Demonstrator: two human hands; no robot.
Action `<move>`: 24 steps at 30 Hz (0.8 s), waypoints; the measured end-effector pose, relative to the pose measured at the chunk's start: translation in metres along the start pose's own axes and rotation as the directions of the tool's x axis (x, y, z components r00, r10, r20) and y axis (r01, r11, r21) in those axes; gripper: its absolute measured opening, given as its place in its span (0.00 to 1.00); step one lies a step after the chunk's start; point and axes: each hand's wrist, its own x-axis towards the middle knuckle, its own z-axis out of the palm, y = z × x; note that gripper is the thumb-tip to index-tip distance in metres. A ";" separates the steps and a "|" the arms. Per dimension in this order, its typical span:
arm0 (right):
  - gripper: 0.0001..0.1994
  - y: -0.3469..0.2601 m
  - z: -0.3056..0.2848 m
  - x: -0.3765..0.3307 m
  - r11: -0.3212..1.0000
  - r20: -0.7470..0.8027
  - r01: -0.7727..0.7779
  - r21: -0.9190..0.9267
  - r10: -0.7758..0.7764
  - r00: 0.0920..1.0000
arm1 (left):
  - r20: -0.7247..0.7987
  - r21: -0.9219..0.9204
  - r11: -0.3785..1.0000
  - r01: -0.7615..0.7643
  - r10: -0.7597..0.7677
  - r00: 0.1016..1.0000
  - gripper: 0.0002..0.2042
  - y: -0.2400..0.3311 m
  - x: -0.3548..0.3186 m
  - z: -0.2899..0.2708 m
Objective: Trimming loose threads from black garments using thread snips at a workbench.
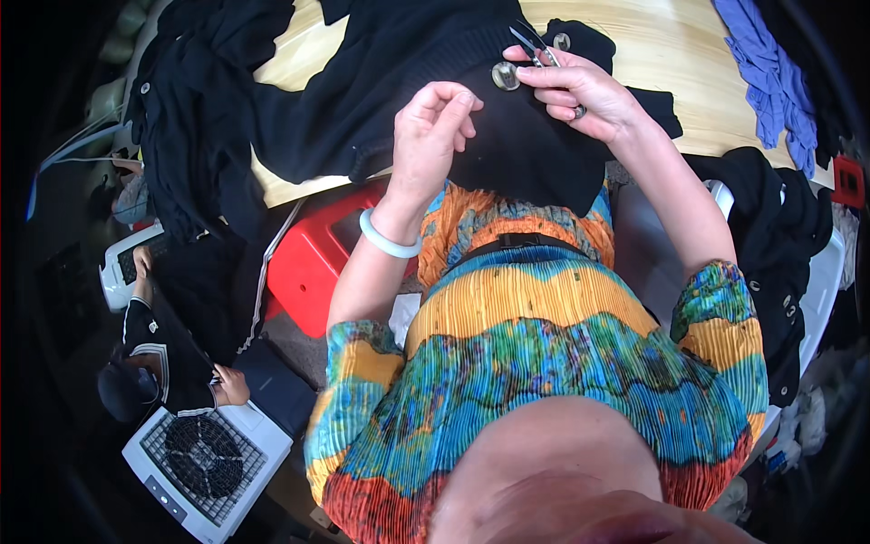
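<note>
One hand, the right (pixel 594 93), grips scissors (pixel 526 45); the left hand (pixel 426 136) is pinched closed.

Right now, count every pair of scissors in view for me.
1: the small scissors in the right hand, pointing up and to the left in the picture, partly covered by the grip. Others may be hidden among the black clothes.

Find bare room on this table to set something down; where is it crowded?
The largest bare patch of table lies at upper right, between black cloth and purple cloth. Smaller gaps show between folds at left. The middle is crowded: black cloth, left hand, right hand.
</note>
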 end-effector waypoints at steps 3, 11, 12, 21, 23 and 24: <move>0.11 0.000 0.001 -0.001 1.000 0.008 -0.008 0.017 0.008 1.000 | -0.057 0.037 0.994 -0.098 0.101 0.993 0.04 -0.008 -0.004 0.002; 0.13 0.000 0.006 -0.003 0.999 -0.002 -0.037 0.012 0.037 0.999 | 0.050 0.589 0.627 -0.510 0.601 0.797 0.05 -0.022 -0.011 0.016; 0.13 0.001 0.003 -0.003 0.999 0.011 -0.036 0.022 0.036 0.999 | 0.048 0.587 0.629 -0.510 0.602 0.797 0.05 -0.020 -0.011 0.016; 0.18 0.001 -0.013 -0.011 0.992 0.150 -0.069 0.105 0.052 0.987 | -0.112 0.136 0.967 -0.216 0.231 0.966 0.02 0.000 -0.020 -0.003; 0.19 0.002 -0.018 -0.012 0.995 0.191 -0.061 0.078 0.045 0.981 | -0.163 0.155 0.975 -0.162 0.187 0.969 0.03 -0.001 -0.019 -0.011; 0.19 0.001 -0.019 -0.013 0.995 0.191 -0.061 0.076 0.046 0.980 | -0.165 0.153 0.975 -0.164 0.189 0.968 0.03 -0.001 -0.018 -0.011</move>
